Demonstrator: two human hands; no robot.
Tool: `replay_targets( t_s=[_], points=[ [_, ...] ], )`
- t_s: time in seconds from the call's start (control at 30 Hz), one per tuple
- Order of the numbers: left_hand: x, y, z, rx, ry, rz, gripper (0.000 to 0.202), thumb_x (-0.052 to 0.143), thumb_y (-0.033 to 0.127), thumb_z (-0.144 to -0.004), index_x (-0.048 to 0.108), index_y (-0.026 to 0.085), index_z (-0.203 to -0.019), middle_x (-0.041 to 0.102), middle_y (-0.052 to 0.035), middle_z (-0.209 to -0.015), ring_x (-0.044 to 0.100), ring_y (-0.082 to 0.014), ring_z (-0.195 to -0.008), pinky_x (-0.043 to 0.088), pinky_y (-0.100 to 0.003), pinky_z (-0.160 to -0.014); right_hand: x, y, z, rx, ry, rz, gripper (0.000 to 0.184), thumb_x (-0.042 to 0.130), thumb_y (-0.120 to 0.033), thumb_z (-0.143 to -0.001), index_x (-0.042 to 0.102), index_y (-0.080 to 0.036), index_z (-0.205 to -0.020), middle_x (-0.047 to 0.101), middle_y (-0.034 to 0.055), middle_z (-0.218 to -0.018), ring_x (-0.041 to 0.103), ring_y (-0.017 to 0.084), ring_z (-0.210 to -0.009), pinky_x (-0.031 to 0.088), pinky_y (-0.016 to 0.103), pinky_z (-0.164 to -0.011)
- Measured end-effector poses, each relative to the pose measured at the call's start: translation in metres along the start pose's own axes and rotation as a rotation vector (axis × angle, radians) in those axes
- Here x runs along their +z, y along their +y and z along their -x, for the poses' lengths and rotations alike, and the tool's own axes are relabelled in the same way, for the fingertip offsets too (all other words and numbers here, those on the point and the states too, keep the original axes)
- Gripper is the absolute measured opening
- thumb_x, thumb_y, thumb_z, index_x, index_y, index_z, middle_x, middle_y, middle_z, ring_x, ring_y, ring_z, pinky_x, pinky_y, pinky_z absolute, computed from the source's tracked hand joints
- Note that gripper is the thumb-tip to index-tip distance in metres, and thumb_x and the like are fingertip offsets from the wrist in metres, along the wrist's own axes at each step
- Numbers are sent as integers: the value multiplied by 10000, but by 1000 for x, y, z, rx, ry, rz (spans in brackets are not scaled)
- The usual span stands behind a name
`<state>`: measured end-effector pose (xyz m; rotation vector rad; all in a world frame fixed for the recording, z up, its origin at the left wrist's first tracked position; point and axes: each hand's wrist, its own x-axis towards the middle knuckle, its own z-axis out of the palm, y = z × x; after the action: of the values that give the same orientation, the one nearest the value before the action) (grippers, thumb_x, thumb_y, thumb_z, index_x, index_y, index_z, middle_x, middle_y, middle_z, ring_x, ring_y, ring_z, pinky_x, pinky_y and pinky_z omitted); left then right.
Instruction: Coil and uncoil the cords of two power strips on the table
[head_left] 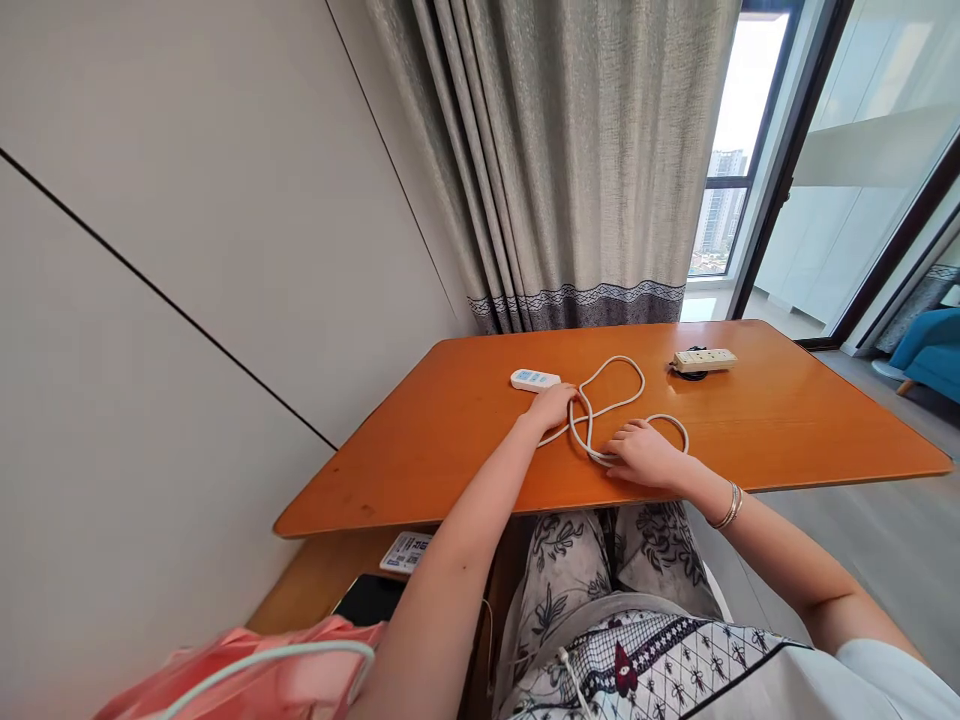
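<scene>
A white cable (619, 358) lies in loose, crossing loops on the orange-brown table. My left hand (553, 407) rests at the left side of the loops, its fingers bent over the cable close to a white power strip (534, 380) with pale blue markings. Nearer the front edge, my right hand (643, 455) has its fingers closed on the lower strands of the same cable. One loop comes out behind my right wrist. The fingertips of both hands are partly hidden.
A second, cream power strip (703, 360) sits on its bundled black cord at the table's (435, 430) far right. Lower left, a dark phone-like slab (370, 599), a printed card (406, 551) and a pink bag (255, 675) lie below table height. Wall and curtain (585, 150) border the table.
</scene>
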<state>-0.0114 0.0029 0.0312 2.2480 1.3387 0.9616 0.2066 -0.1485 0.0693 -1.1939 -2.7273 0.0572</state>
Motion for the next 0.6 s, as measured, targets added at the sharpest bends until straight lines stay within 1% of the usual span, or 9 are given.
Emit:
replay_targets(
  t_s=[0.03, 0.1, 0.17, 0.23, 0.3, 0.4, 0.47, 0.53, 0.6],
  points=[
    [-1, 0, 1, 16, -35, -16, 130, 597, 160, -726, 672, 258, -686, 747, -75, -900, 682, -240, -891, 530, -362, -913, 0, 0, 1, 12, 12, -11, 148, 669, -322, -909, 696, -179, -934, 705, 101, -925, 658, 247, -919, 424, 369, -877],
    [-6, 0, 3, 40, -77, -44, 109, 613, 187, -724, 676, 268, -686, 747, -61, -866, 680, -235, -854, 535, -346, -887, -2, 1, 5, 55, 80, -71, 146, 575, -290, -967, 667, -182, -932, 686, 89, -924, 648, 214, -854, 426, 320, -769],
    [-15, 2, 4, 55, -82, -62, 107, 622, 186, -724, 679, 273, -698, 738, -55, -837, 676, -242, -843, 528, -351, -887, -5, 3, 12, 101, 173, -150, 148, 540, -295, -982, 646, -193, -962, 670, 68, -921, 627, 190, -800, 414, 294, -704],
    [-28, 7, 4, 68, -55, -68, 127, 613, 172, -744, 690, 273, -751, 732, -61, -873, 673, -253, -896, 506, -365, -927, -8, 6, 19, 127, 252, -225, 130, 539, -290, -974, 637, -205, -969, 657, 45, -887, 602, 174, -755, 408, 282, -685],
    [-43, 15, 4, 85, 15, -70, 151, 590, 164, -780, 693, 263, -827, 720, -71, -938, 661, -262, -962, 479, -383, -970, -11, 9, 26, 144, 319, -294, 134, 535, -293, -966, 634, -213, -925, 642, 29, -829, 577, 165, -713, 405, 277, -671],
    [-70, 35, 5, 132, 226, -98, 139, 562, 172, -811, 670, 227, -879, 680, -84, -939, 642, -267, -931, 474, -406, -957, -15, 14, 33, 185, 411, -397, 214, 521, -355, -966, 622, -220, -833, 617, 14, -741, 537, 162, -645, 388, 280, -630],
    [-87, 52, 8, 166, 330, -94, 127, 539, 208, -838, 651, 207, -899, 658, -82, -935, 624, -255, -916, 482, -397, -920, -18, 18, 33, 215, 485, -490, 280, 499, -412, -971, 628, -225, -808, 605, 6, -692, 526, 163, -621, 385, 285, -618],
    [-102, 72, 13, 191, 374, -31, 140, 516, 224, -853, 641, 196, -909, 642, -59, -893, 609, -227, -882, 494, -365, -867, -22, 21, 29, 240, 607, -588, 337, 483, -473, -971, 645, -225, -811, 601, 4, -672, 528, 163, -624, 393, 287, -620],
    [-114, 92, 18, 143, 364, 90, 148, 501, 243, -871, 636, 189, -904, 588, -18, -755, 587, -193, -770, 502, -337, -783, -28, 23, 24, 263, 772, -676, 380, 484, -528, -962, 656, -219, -822, 590, 3, -670, 521, 160, -631, 399, 286, -620]
  ],
)
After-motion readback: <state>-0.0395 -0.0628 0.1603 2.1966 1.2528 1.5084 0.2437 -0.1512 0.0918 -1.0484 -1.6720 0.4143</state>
